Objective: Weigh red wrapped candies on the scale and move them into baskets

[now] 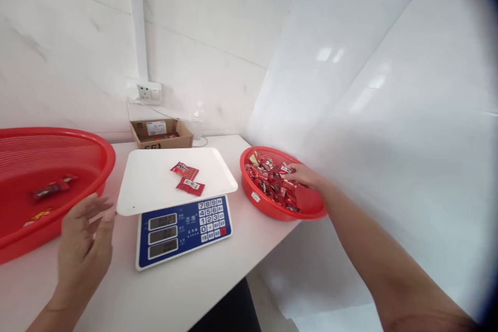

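My right hand [303, 175] reaches into a round red plastic basket [268, 211] heaped with small red snack packets [268, 184]. Its fingertips close around one red packet [286, 169] at the top of the heap. On the left, my left hand [87, 241] hovers with bent fingers apart and nothing in them, beside the white weighing pan. Two red snack packets, one printed [185, 170] and one with a pale label [190, 186], lie on the pan [148, 181] of a digital scale [184, 231]. Its top display appears to read 0.023.
At the left stands a larger red basket [105, 158] holding a few packets. An opened cardboard box [165, 142] and a clear plastic bottle [198, 122] stand behind the scale. A wall socket [143, 92] sits above. The white table [194, 285] ends near the right basket.
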A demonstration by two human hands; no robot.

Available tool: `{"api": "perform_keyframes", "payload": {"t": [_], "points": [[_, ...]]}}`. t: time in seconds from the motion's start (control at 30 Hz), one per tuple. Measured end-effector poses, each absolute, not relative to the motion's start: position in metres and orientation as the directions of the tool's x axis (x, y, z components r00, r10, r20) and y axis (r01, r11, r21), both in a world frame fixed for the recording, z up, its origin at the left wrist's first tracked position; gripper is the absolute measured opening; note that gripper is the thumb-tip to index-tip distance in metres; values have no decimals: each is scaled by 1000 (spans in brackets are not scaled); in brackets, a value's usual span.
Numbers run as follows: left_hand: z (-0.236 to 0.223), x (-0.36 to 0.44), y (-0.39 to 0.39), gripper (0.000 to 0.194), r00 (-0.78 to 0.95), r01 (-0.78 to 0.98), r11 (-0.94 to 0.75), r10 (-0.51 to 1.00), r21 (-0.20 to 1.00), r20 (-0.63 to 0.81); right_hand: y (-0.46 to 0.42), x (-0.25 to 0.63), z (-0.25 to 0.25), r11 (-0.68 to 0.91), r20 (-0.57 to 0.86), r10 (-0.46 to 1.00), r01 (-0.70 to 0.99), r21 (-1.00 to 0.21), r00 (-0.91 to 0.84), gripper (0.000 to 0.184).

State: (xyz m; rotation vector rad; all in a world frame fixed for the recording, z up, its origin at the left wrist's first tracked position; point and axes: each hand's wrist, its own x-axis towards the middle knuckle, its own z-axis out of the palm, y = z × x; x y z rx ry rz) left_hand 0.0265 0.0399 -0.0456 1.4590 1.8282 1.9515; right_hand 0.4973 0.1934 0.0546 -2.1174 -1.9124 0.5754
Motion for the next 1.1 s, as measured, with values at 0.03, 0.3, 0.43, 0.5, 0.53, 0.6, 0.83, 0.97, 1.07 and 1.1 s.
{"api": "perform_keyframes", "payload": {"t": [0.03, 0.3, 0.43, 0.5, 0.53, 0.6, 0.83, 0.97, 1.07, 1.1], "points": [[-44, 27, 39, 46, -536, 494, -276, 650, 825, 539, 193, 483, 60, -54, -88, 996, 888, -457, 16, 30], [-34, 34, 31, 40, -524, 492, -271, 667, 828, 529, 186, 335, 73, 440, 54, 893, 845, -302, -446, 27], [-33, 33, 29, 37, -535, 481, -263, 667, 836, 518, 191, 288, 65, 498, -55, 850, 833, -239, -524, 47], [-33, 33, 29, 36, -531, 478, -265, 672, 837, 516, 192, 274, 65, 510, -48, 843, 825, -244, -535, 56], [-33, 33, 28, 35, -529, 475, -270, 673, 837, 517, 192, 267, 66, 512, -25, 843, 817, -266, -537, 56], [-33, 34, 28, 35, -520, 473, -284, 674, 834, 525, 188, 255, 71, 526, 21, 831, 775, -349, -555, 53], [-33, 35, 29, 33, -515, 469, -286, 681, 836, 521, 167, 196, 84, 631, 4, 713, 639, -440, -702, 46], [-35, 33, 29, 34, -523, 454, -293, 677, 842, 518, 168, 174, 74, 639, 5, 730, 680, -359, -683, 42], [-34, 33, 29, 34, -530, 451, -288, 675, 845, 513, 174, 175, 73, 614, 79, 784, 748, -252, -616, 39], [-33, 33, 29, 34, -533, 453, -284, 674, 845, 512, 175, 179, 74, 602, 110, 796, 763, -234, -595, 36]]}}
